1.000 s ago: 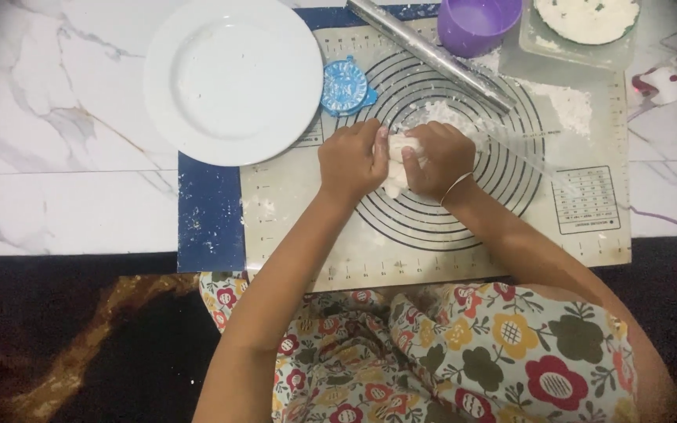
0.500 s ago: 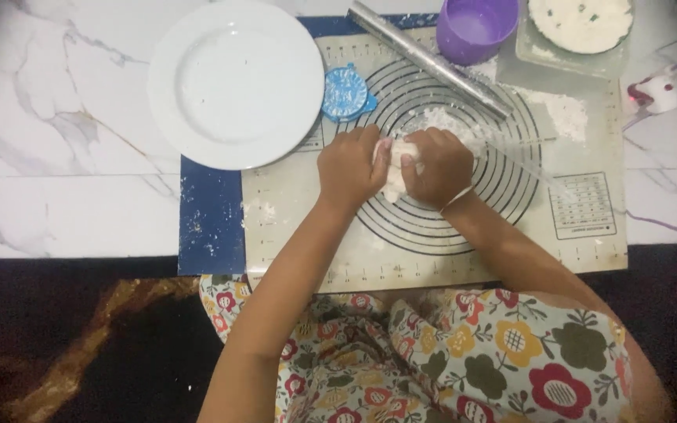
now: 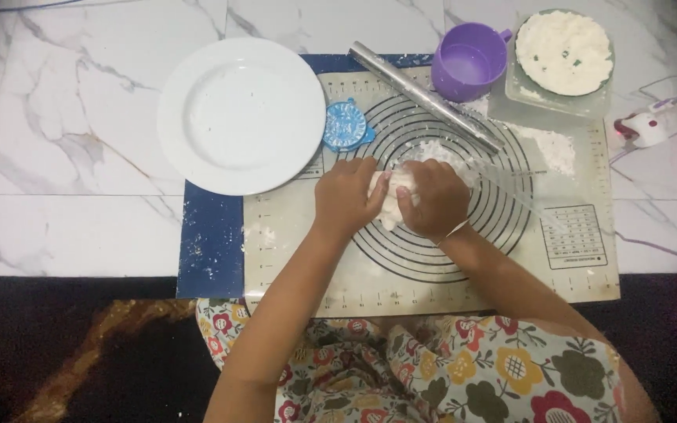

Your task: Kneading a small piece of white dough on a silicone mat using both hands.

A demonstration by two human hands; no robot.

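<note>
Dough lump (image 3: pixel 392 200) gripped between left hand (image 3: pixel 346 200) and right hand (image 3: pixel 435 200), both grips closed around it, at centre of ringed pastry mat (image 3: pixel 464 266). Metal rolling pin (image 3: pixel 425 95) laid diagonally just above. White plate (image 3: pixel 240 116), blue dumpling press (image 3: pixel 345 125), purple cup (image 3: pixel 468 63) set nearby.

Soft matt white dough (image 3: pixel 392 205) pressed between both hands. Under them, smooth flour-dusted baking mat (image 3: pixel 581 266), rubbery-looking. Just beyond the right hand (image 3: pixel 432 200), shiny metal rolling pin (image 3: pixel 425 97). Beyond the left hand (image 3: pixel 344 197), glossy white plate (image 3: pixel 240 115), glazed ceramic by look.
</note>
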